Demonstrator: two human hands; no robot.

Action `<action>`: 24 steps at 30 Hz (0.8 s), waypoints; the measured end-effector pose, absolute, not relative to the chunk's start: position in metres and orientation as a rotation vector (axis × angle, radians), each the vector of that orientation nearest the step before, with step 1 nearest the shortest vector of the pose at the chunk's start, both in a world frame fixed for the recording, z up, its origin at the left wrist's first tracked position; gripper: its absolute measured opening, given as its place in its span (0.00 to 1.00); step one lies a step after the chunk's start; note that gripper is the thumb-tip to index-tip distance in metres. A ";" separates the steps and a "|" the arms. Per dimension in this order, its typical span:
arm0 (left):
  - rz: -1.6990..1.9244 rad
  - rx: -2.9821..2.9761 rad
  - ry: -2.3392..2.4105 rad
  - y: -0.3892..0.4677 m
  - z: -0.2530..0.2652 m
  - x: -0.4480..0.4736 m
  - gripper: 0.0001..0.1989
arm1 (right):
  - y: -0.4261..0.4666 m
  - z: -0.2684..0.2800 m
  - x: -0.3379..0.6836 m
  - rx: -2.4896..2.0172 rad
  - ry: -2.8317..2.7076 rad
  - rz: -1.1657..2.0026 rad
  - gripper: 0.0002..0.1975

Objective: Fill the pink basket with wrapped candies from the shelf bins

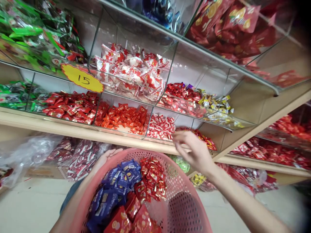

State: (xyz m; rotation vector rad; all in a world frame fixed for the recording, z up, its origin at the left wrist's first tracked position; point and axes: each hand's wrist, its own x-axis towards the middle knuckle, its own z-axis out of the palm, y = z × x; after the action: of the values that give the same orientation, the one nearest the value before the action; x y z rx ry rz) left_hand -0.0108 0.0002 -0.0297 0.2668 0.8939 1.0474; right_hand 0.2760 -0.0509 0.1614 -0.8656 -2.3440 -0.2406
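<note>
A pink perforated plastic basket (187,181) is right below me. Blue packets (122,178), small red candies (153,178) and larger red packets (121,220) lie in it. My left forearm runs along the basket's left side, and my left hand (107,158) supports it at the far rim with fingers stretched out. Over the right part of the rim, in front of the lowest shelf, hovers my right hand (188,145). Slightly blurred, its fingers are bent and apart from the thumb, with nothing visible between them. Nearest are red-and-white candies (161,127) and red-gold candies (206,137).
Clear dividers split the shelves into bins. Orange-red candies (126,116), red candies (73,105), red-and-white bagged sweets (133,71) and yellow candies (216,103) fill several. A yellow tag (82,78) reads 15. A wooden shelf edge (60,129) runs beyond the basket; bagged goods (82,158) stand beneath.
</note>
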 end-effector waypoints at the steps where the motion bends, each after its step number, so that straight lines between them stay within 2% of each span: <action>1: 1.048 0.256 0.905 0.001 -0.030 -0.011 0.21 | -0.045 0.179 0.279 -0.886 -2.229 -0.322 0.06; 5: 1.051 0.201 0.909 0.005 -0.031 -0.012 0.23 | -0.011 0.241 0.294 -1.052 -1.849 -0.552 0.07; 9: 1.024 0.223 0.867 0.004 -0.028 -0.013 0.25 | 0.035 0.277 0.309 -1.359 -1.866 -0.346 0.09; 14: 1.011 0.234 0.876 0.000 -0.023 -0.015 0.26 | 0.067 0.292 0.306 -2.080 -2.034 0.090 0.16; 18: 1.024 0.222 0.894 -0.001 -0.019 -0.013 0.25 | 0.075 0.298 0.294 -2.369 -2.164 0.024 0.20; 21: 1.034 0.219 0.892 -0.003 -0.013 -0.010 0.26 | 0.080 0.300 0.287 -2.468 -2.380 -0.111 0.22; 24: 1.038 0.222 0.920 -0.005 -0.006 -0.008 0.25 | 0.084 0.301 0.283 -2.546 -2.455 -0.107 0.22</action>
State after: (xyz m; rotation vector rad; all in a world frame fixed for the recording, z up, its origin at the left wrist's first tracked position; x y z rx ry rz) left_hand -0.0085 -0.0053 -0.0056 0.2223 0.9198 1.0384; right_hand 0.2833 0.0840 0.3013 -2.5464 -2.4554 -0.1071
